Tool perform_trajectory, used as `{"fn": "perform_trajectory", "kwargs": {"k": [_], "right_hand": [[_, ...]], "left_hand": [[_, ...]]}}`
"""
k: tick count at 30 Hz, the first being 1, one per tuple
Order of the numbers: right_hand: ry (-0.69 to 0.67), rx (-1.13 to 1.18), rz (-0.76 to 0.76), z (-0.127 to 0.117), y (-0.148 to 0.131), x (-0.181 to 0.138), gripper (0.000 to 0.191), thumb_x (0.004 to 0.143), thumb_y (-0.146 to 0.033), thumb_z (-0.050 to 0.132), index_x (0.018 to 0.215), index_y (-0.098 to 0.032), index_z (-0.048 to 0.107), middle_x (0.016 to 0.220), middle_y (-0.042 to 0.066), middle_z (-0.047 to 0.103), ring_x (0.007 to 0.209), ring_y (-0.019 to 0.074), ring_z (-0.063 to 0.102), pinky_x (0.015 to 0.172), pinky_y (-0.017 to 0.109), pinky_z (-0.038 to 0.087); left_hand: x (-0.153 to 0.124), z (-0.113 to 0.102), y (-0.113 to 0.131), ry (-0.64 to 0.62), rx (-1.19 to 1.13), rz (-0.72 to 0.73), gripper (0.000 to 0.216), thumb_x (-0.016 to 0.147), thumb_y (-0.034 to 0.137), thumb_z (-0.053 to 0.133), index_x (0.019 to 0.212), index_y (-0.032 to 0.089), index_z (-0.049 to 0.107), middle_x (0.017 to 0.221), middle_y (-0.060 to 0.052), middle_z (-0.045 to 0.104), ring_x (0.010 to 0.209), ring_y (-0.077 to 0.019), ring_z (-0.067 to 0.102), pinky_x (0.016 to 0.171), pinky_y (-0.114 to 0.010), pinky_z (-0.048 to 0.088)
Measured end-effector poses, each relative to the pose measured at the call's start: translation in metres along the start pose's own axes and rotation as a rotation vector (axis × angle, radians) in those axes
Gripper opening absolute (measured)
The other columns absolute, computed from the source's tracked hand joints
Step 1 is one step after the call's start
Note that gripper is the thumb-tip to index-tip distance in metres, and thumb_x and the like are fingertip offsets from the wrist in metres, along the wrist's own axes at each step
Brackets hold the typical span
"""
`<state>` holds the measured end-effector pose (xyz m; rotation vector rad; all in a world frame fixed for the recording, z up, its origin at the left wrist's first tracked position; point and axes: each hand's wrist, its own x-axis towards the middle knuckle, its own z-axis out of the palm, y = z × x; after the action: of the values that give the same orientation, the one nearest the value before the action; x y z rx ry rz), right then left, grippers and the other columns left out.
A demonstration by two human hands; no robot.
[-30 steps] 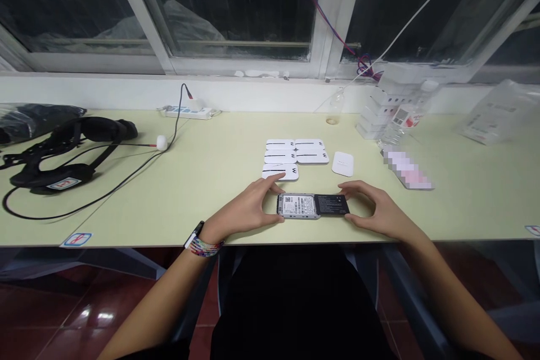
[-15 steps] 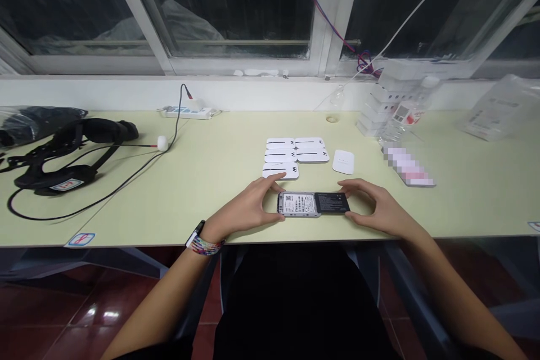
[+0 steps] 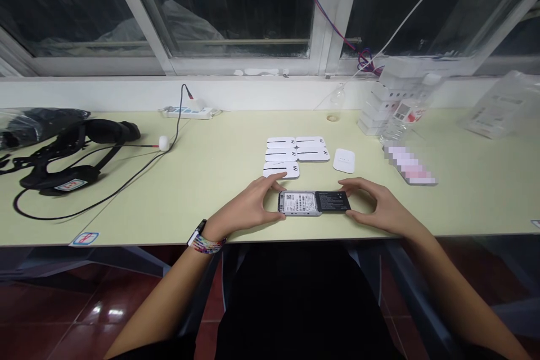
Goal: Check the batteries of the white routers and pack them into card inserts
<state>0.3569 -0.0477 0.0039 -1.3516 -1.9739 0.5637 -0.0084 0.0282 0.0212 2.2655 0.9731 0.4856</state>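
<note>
In the head view, an opened flat electronic device (image 3: pixel 298 203) lies on the table, its white label with a QR code facing up. A black battery (image 3: pixel 332 201) adjoins its right end; whether it overlaps the casing I cannot tell. My left hand (image 3: pixel 248 205) holds the device by its left end, thumb at the near corner and fingers at the far side. My right hand (image 3: pixel 382 205) grips the battery's right end between thumb and fingers. Just beyond are several white rounded devices (image 3: pixel 281 169) with black stripes, and a plain white cover (image 3: pixel 344 161).
To the left lie a black headset (image 3: pixel 63 174), its cable and a power strip (image 3: pixel 189 112). At the back right stand stacked white boxes (image 3: pixel 375 109), a clear bottle (image 3: pixel 405 115), and a plastic bag (image 3: pixel 498 104). A blurred-out flat item (image 3: pixel 411 166) lies before the bottle.
The view has shifted very slightly. Both hands keep the same hold, and the device and battery show no clear movement against each other.
</note>
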Motion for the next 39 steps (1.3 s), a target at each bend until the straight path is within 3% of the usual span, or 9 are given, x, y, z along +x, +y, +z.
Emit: {"fn": "perform_trajectory", "kwargs": {"k": [8, 17, 24, 28, 33, 39], "right_hand": [[0.015, -0.005, -0.024, 0.0, 0.0, 0.0, 0.055, 0.089, -0.035, 0.081, 0.142, -0.029, 0.069, 0.129, 0.008, 0.08, 0.115, 0.032, 0.079, 0.107, 0.053, 0.066], [0.122, 0.105, -0.164, 0.004, -0.013, 0.014, 0.055, 0.091, -0.033, 0.083, 0.143, -0.031, 0.068, 0.127, 0.008, 0.079, 0.114, 0.032, 0.079, 0.107, 0.054, 0.066], [-0.006, 0.24, -0.253, 0.012, -0.044, 0.052, 0.063, 0.09, -0.027, 0.083, 0.15, -0.032, 0.062, 0.122, 0.006, 0.078, 0.115, 0.0272, 0.079, 0.118, 0.053, 0.061], [-0.066, 0.221, -0.238, 0.013, -0.057, 0.067, 0.07, 0.088, -0.027, 0.083, 0.154, -0.03, 0.061, 0.12, 0.006, 0.077, 0.111, 0.0272, 0.08, 0.114, 0.053, 0.064], [-0.1, 0.158, -0.228, 0.009, -0.062, 0.066, 0.082, 0.087, -0.03, 0.085, 0.163, -0.031, 0.055, 0.122, 0.006, 0.079, 0.111, 0.0283, 0.081, 0.11, 0.054, 0.065], [-0.1, 0.116, -0.186, 0.011, -0.063, 0.062, 0.078, 0.089, -0.03, 0.083, 0.162, -0.032, 0.057, 0.125, 0.007, 0.08, 0.111, 0.0285, 0.08, 0.106, 0.051, 0.067]], "left_hand": [[0.001, 0.002, -0.005, 0.006, -0.008, 0.007, 0.096, 0.087, 0.034, 0.09, 0.169, 0.036, 0.04, 0.144, -0.008, 0.07, 0.144, -0.0367, 0.06, 0.126, -0.056, 0.043], [0.001, 0.002, -0.004, 0.011, -0.011, 0.017, 0.096, 0.085, 0.033, 0.091, 0.168, 0.035, 0.042, 0.141, -0.008, 0.071, 0.142, -0.0364, 0.062, 0.125, -0.056, 0.044], [0.001, 0.001, -0.001, 0.01, -0.001, 0.04, 0.095, 0.086, 0.03, 0.09, 0.168, 0.034, 0.042, 0.14, -0.007, 0.073, 0.144, -0.0364, 0.06, 0.126, -0.055, 0.043], [0.001, 0.001, -0.001, 0.005, 0.003, 0.044, 0.096, 0.087, 0.03, 0.09, 0.169, 0.035, 0.04, 0.141, -0.006, 0.074, 0.146, -0.0361, 0.059, 0.125, -0.054, 0.042], [0.001, 0.002, -0.002, 0.01, 0.005, 0.045, 0.096, 0.087, 0.031, 0.089, 0.169, 0.036, 0.04, 0.142, -0.006, 0.073, 0.145, -0.0361, 0.06, 0.125, -0.054, 0.043], [0.001, 0.002, -0.001, 0.008, 0.009, 0.04, 0.096, 0.087, 0.033, 0.09, 0.169, 0.035, 0.039, 0.142, -0.007, 0.073, 0.147, -0.0361, 0.058, 0.125, -0.053, 0.042]]}}
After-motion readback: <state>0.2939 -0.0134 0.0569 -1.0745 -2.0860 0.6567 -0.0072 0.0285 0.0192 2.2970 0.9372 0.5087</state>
